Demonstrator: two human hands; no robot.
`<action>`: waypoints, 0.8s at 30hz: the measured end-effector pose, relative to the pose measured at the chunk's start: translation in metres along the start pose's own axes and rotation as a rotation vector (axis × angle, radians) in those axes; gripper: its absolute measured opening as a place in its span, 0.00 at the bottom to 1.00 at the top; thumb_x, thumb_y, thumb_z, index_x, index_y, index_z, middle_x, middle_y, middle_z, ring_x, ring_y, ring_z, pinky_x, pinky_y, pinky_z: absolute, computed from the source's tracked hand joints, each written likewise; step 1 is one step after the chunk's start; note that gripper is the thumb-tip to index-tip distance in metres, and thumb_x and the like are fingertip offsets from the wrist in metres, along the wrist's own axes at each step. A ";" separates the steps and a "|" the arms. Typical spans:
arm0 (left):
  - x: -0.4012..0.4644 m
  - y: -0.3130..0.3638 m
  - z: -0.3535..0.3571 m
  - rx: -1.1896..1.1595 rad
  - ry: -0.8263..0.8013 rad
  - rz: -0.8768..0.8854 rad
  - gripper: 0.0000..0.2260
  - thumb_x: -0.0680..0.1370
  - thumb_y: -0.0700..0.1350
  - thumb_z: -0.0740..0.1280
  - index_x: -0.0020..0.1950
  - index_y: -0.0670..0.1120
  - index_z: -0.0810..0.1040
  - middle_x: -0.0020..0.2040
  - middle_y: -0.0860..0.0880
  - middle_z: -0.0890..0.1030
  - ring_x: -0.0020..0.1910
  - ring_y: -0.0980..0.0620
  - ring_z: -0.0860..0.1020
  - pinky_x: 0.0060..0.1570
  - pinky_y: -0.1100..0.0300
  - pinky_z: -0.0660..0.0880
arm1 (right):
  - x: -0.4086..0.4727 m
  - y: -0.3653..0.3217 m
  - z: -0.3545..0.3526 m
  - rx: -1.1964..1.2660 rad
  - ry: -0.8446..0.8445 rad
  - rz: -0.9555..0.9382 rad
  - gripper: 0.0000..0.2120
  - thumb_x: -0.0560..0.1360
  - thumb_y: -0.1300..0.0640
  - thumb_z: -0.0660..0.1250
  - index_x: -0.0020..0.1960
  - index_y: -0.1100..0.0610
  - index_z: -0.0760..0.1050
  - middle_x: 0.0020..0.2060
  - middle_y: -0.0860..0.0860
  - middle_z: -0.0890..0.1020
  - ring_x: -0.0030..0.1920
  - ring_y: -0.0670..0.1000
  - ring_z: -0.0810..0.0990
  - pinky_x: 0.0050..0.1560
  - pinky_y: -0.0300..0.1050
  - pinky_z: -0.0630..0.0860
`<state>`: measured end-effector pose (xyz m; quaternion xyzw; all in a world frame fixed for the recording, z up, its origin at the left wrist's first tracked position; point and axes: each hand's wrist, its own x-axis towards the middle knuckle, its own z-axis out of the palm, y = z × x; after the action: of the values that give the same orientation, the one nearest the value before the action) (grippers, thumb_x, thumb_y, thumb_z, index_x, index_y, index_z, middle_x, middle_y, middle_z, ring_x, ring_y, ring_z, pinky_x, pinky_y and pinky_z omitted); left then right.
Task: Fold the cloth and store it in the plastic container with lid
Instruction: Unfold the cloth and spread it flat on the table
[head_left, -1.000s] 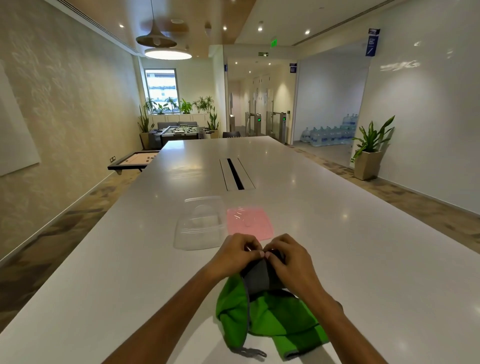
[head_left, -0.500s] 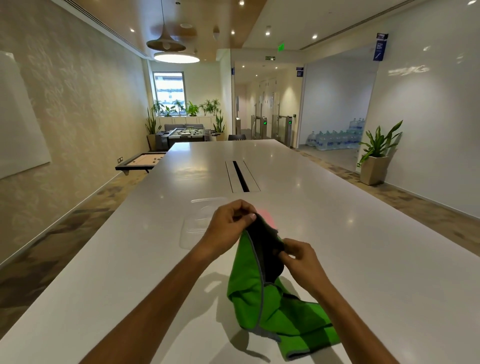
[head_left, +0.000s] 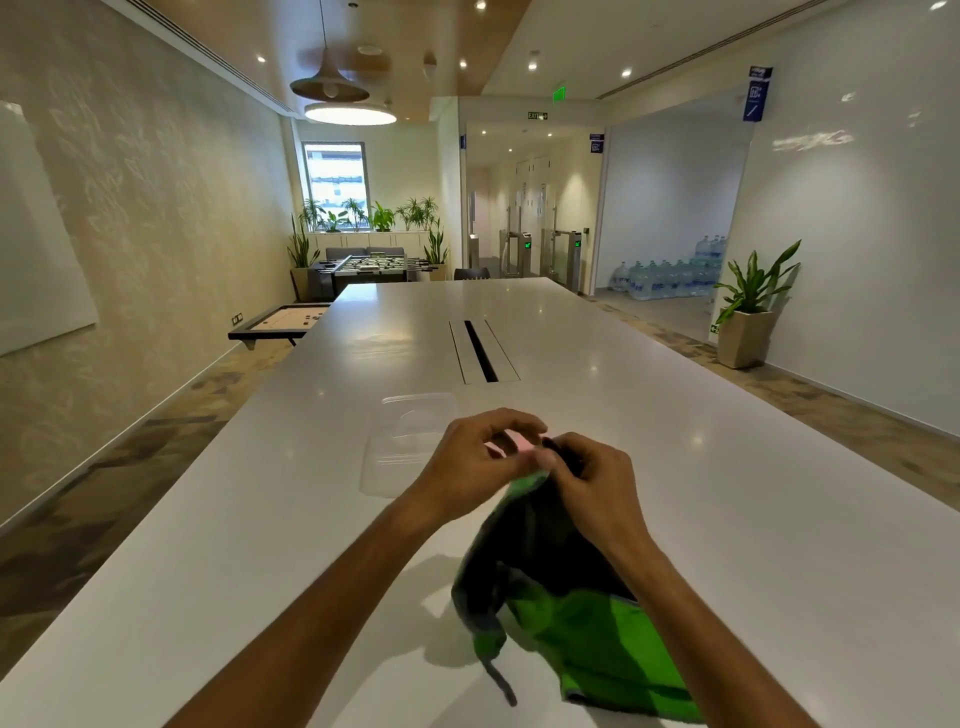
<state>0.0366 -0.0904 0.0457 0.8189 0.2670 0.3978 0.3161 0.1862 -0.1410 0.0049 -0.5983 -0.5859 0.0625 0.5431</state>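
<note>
A green cloth (head_left: 597, 639) with a dark grey side and grey edging hangs from my hands above the white table (head_left: 753, 519), its lower part resting near the front edge. My right hand (head_left: 592, 483) pinches its top edge. My left hand (head_left: 478, 462) is close beside it at the same edge, fingers curled; its grip is blurred. Behind my left hand stands the clear plastic container (head_left: 405, 441), without its lid. The pink lid (head_left: 514, 441) lies to its right, mostly hidden by my fingers.
A cable slot (head_left: 480, 351) runs along the table's middle further back. Beyond the table are a foosball table (head_left: 371, 265), potted plants, a low game board (head_left: 280, 322) on the left and water bottles (head_left: 670, 275) on the right.
My left hand came down and my right hand rose, so both meet again at the cloth's top edge. The cloth has turned, with more dark side facing me.
</note>
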 end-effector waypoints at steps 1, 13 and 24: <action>-0.001 0.000 0.001 0.044 -0.020 0.039 0.16 0.67 0.53 0.75 0.53 0.51 0.81 0.48 0.58 0.80 0.42 0.57 0.79 0.43 0.64 0.80 | 0.002 -0.002 -0.001 -0.001 0.003 0.004 0.05 0.76 0.55 0.67 0.46 0.52 0.83 0.36 0.45 0.83 0.38 0.42 0.81 0.41 0.33 0.75; -0.006 0.015 0.008 0.289 -0.019 -0.105 0.11 0.72 0.45 0.70 0.53 0.52 0.74 0.46 0.53 0.78 0.40 0.53 0.78 0.42 0.64 0.77 | 0.005 -0.017 -0.010 -0.182 0.005 -0.013 0.05 0.74 0.53 0.68 0.47 0.51 0.83 0.39 0.46 0.83 0.37 0.41 0.78 0.43 0.28 0.72; -0.002 0.033 -0.046 0.338 0.192 -0.090 0.06 0.76 0.41 0.69 0.50 0.47 0.84 0.46 0.51 0.83 0.44 0.57 0.78 0.47 0.71 0.71 | 0.000 0.009 -0.067 0.080 -0.549 0.160 0.07 0.73 0.55 0.71 0.46 0.59 0.82 0.41 0.54 0.85 0.44 0.54 0.83 0.50 0.53 0.81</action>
<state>0.0036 -0.0994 0.0911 0.8058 0.3952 0.4091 0.1646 0.2395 -0.1776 0.0254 -0.5814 -0.6589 0.2878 0.3807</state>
